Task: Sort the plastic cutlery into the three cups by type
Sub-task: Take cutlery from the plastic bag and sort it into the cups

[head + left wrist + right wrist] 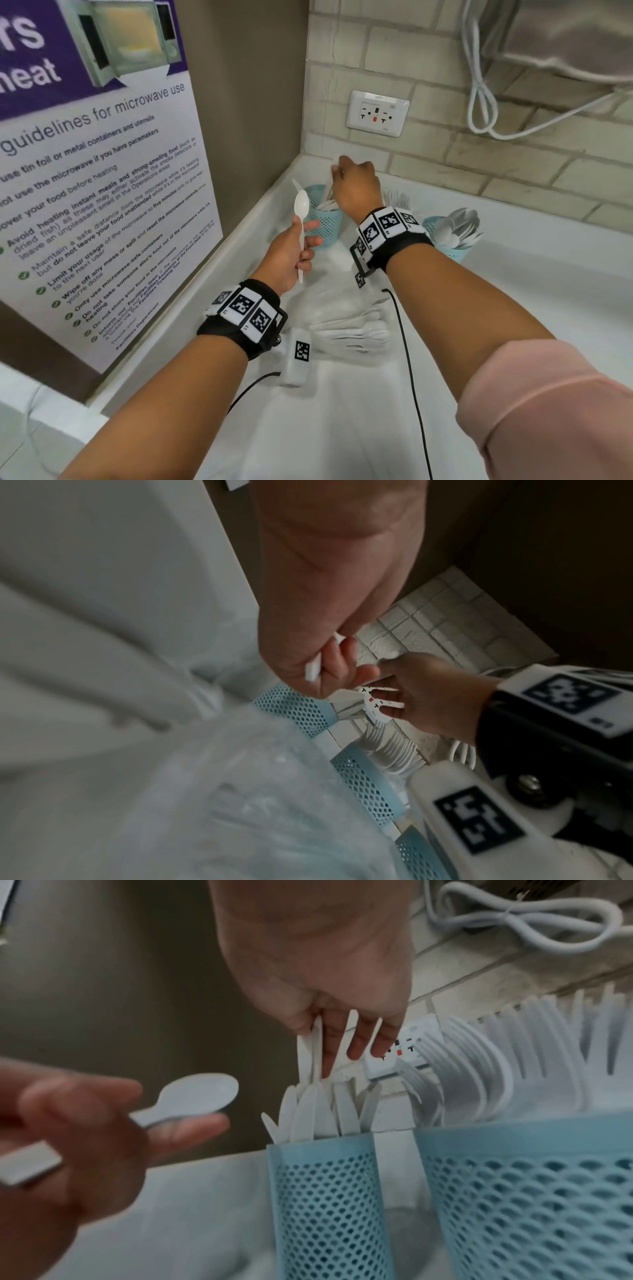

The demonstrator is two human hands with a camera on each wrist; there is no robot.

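While gripping a white plastic spoon [301,219] upright by its handle, left hand [291,255] raised just left of the leftmost pale-blue mesh plastic cup [324,222]. Right hand [358,186] directly above that cup, fingers pointing down and pinching white plastic knives [316,1053] over the knives standing inside. Forks in the middle mesh cup [527,1191], spoons in the rightmost mesh cup [448,248]; loose white cutlery pile [349,329] on the white counter [513,291] between the forearms.
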